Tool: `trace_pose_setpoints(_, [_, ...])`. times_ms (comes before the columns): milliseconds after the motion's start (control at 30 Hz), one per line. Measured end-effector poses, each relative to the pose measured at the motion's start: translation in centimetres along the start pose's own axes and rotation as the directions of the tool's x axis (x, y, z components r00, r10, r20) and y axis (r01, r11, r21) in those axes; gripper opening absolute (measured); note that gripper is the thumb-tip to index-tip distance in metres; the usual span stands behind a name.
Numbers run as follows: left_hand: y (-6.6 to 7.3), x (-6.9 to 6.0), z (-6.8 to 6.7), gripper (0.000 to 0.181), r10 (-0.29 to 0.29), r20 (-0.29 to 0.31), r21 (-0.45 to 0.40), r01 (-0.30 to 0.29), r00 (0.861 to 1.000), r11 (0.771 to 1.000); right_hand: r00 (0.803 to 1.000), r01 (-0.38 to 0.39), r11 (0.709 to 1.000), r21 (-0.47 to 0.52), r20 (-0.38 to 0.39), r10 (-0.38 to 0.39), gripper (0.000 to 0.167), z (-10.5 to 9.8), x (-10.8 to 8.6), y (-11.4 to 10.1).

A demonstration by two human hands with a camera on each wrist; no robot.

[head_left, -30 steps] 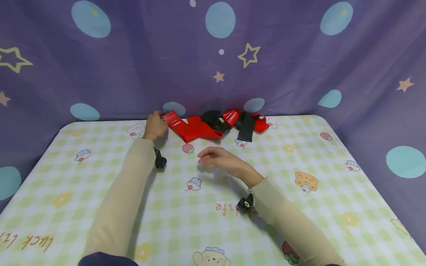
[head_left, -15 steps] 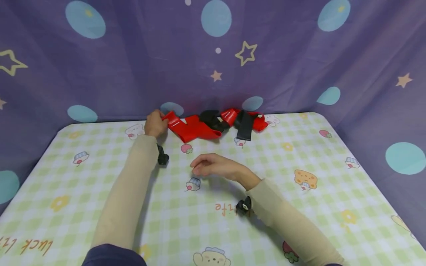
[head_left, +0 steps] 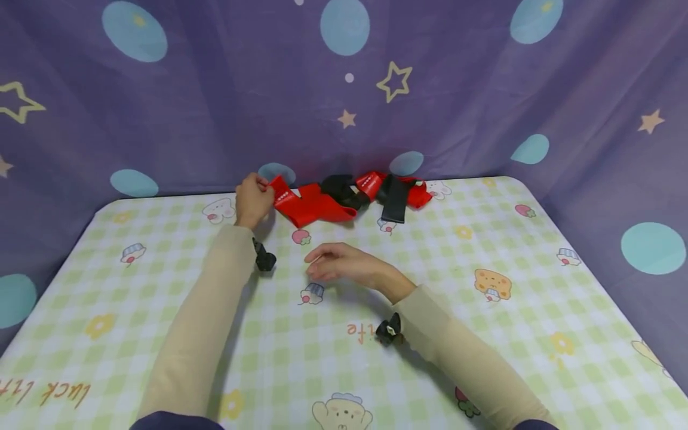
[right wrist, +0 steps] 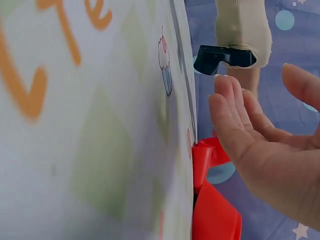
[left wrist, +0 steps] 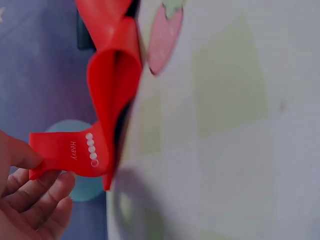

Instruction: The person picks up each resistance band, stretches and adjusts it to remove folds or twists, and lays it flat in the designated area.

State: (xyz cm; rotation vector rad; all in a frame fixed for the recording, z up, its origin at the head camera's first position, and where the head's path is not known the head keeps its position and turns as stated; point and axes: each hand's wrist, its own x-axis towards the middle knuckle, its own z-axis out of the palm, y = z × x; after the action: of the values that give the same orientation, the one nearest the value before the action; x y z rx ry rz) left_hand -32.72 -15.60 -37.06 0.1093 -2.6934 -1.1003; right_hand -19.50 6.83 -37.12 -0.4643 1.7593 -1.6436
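At the far edge of the table my left hand (head_left: 254, 200) pinches one end of a red resistance band (head_left: 312, 206) between thumb and fingers. In the left wrist view that raised end of the band (left wrist: 67, 150) reads "Heavy" beside several white dots, and the rest loops down to the tabletop. A black band (head_left: 395, 200) and more red band (head_left: 369, 185) lie bunched to its right; how they overlap is unclear. My right hand (head_left: 349, 263) hovers over the middle of the table, fingers relaxed and holding nothing, as the right wrist view also shows.
A green-and-white checked cloth (head_left: 527, 334) with cartoon prints covers the table. Right behind its far edge hangs a purple curtain (head_left: 242, 89) with stars and blue dots. Each sleeve has a small black camera (head_left: 388, 328) at the wrist.
The left hand keeps its pinch on the red band's end, which tilts up slightly. My right hand has moved a little to the left, still without anything in it. The view has shifted slightly.
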Motion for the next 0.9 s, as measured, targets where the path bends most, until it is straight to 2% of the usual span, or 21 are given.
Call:
trace_pose_setpoints(200, [1.2, -0.8, -0.7, 0.029, 0.052, -0.029, -0.022, -0.053, 0.998, 0.998, 0.999, 0.002, 0.999, 0.041, -0.038, 0.000, 0.038, 0.9, 0.8, 0.3])
trace_pose_setpoints(333, [1.7, -1.5, -1.3, 0.029, 0.049, -0.041, -0.002, -0.049, 0.998, 0.999, 0.999, 0.017, 0.998, 0.059, -0.048, -0.014, 0.039, 1.5, 1.2, 0.3])
trace_pose_setpoints(433, [2.0, -2.0, -1.7, 0.029, 0.037, -0.037, -0.018, -0.038, 0.999, 0.999, 0.997, 0.026, 0.996, 0.085, -0.074, -0.019, 0.039, 1.9, 1.4, 0.2])
trace_pose_setpoints(533, [2.4, -2.7, -2.0, 0.029, 0.030, -0.029, -0.051, -0.031, 0.999, 0.998, 0.993, 0.017, 0.986, 0.169, -0.114, 0.002, 0.041, 2.5, 1.8, 0.1])
trace_pose_setpoints(767, [3.4, -3.9, -2.7, 0.026, 0.035, -0.040, -0.205, -0.042, 0.999, 0.978, 0.968, 0.040, 0.920, 0.390, -0.243, 0.061, 0.043, 4.1, 3.1, -0.4])
trace_pose_setpoints(833, [3.6, -4.3, -3.0, 0.026, 0.024, -0.042, -0.250, -0.034, 0.999, 0.968, 0.964, 0.075, 0.884, 0.460, -0.259, 0.053, 0.045, 4.5, 3.5, -0.5])
trace_pose_setpoints(900, [3.8, -4.7, -3.1, 0.026, 0.008, -0.044, -0.277, -0.020, 0.999, 0.961, 0.966, 0.108, 0.833, 0.543, -0.256, 0.042, 0.047, 4.9, 3.8, -0.5])
